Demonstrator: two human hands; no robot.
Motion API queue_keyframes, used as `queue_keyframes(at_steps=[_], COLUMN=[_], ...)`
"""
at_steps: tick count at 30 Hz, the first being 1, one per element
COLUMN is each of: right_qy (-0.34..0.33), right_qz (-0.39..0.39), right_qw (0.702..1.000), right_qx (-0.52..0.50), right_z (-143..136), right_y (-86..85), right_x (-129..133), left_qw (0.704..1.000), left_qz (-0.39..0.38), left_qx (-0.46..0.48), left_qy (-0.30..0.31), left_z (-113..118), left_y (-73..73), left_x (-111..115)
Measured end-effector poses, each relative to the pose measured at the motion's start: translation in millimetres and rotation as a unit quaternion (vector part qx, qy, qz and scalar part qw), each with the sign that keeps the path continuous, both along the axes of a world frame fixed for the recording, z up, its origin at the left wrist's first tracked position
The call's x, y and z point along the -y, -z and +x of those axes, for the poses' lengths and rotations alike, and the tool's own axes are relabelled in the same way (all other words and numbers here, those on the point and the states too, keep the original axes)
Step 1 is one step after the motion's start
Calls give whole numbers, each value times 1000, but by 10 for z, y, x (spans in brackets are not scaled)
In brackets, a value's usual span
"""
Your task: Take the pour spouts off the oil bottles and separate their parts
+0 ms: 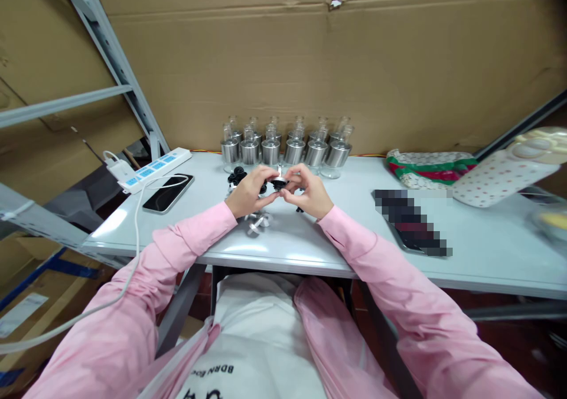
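Between both hands, above the table, is a small round cap [279,182] with a silver top and a black ribbed lower part. My left hand [249,193] pinches it from the left, and the fingertips of my right hand [310,193] close on its other side. Several black plastic pieces [237,175] lie behind and beside my left hand, partly covered by it. Shiny metal caps with stems [257,224] rest on the table just below that hand. Beyond my hands stand several glass bottles [295,149] with silver metal sleeves, in two rows.
On the left are a white power strip [155,169] and a phone [169,193] with a cable that crosses my left sleeve. To the right lie a dark phone [407,224], a patterned pouch [427,169] and a dotted tumbler [491,177]. Cardboard [283,62] backs the table [292,251].
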State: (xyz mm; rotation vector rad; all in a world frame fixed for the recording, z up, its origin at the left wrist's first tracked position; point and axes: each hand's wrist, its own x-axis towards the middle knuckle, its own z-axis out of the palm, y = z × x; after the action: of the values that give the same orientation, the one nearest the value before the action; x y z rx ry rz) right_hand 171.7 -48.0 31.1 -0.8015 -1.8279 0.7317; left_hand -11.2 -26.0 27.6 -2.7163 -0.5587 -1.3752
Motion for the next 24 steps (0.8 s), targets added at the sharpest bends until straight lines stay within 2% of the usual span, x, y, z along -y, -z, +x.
queue_keyframes(at_steps=[4, 6, 8, 10, 13, 16, 19, 24], right_qy=[-4, 24, 91, 179, 264, 255, 224, 207], right_qz=[14, 52, 109, 154, 137, 109, 101, 82], right_qw=[1000, 998, 989, 967, 936, 914, 891, 866], right_qx=[27, 33, 47, 93, 189, 294, 382, 447], right_z=[45, 110, 219, 364, 585, 712, 722, 643], right_y=[-60, -108, -136, -122, -19, 115, 202, 258], right_x=[-4, -48, -154, -317, -582, -743, -773, -729], left_qw=[1000, 1000, 1000, 999, 998, 992, 983, 977], left_qz=[-4, 5, 13, 15, 25, 62, 77, 60], left_qx=[3, 6, -6, -32, -66, -101, -146, -185], left_qy=[-9, -15, -12, -1, 2, -38, -78, -83], left_z=[-12, -19, -24, -28, -33, -40, -50, -62], left_y=[-6, -1, 7, 17, 27, 26, 20, 7], left_x=[-3, -16, -28, -38, -50, -69, -87, -79])
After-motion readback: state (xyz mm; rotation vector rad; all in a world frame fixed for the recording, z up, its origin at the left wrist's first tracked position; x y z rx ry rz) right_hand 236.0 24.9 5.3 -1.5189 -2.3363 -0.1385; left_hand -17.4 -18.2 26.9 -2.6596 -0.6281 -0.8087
